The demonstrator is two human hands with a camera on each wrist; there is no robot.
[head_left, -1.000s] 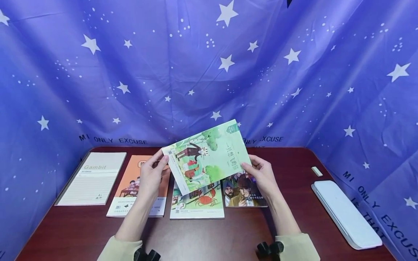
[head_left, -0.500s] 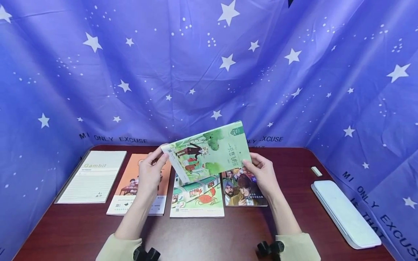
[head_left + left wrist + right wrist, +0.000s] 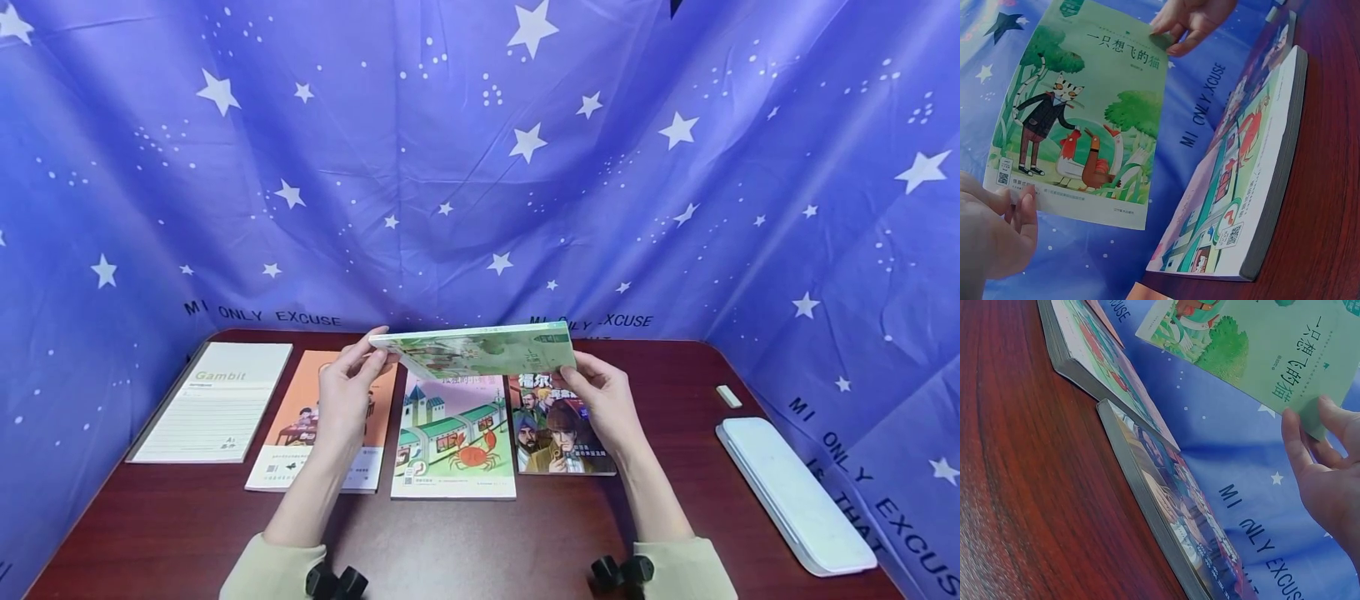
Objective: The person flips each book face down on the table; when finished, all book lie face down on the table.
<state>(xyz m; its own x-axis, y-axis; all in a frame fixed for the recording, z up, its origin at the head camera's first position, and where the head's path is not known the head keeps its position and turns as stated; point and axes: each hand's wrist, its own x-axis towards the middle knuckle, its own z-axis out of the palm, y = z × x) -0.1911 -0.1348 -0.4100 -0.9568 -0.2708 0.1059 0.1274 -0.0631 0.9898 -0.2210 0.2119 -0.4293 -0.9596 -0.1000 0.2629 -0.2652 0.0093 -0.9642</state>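
Note:
Both hands hold a green book (image 3: 480,350) with a cat and birds on its cover above the table. In the head view it is tipped almost edge-on. My left hand (image 3: 348,383) pinches its left end, the cover's bottom corner in the left wrist view, where the green book (image 3: 1085,119) faces the camera. At the other end my right hand (image 3: 600,396) pinches a corner between thumb and fingers. Below lie a crab-and-train book (image 3: 453,442) and a detective book (image 3: 562,437), side by side. An orange book (image 3: 292,417) lies partly behind the left forearm.
A Gambit notebook (image 3: 213,408) lies at the table's far left. To the right are a pale blue case (image 3: 795,496) and a small white eraser-like block (image 3: 727,396). A blue star-patterned curtain (image 3: 465,167) hangs behind the dark red table (image 3: 465,550).
The green book has tilted from facing the head camera to nearly edge-on, its upper edge dropping. More of the crab-and-train and detective books shows beneath it. Both hands keep their grip.

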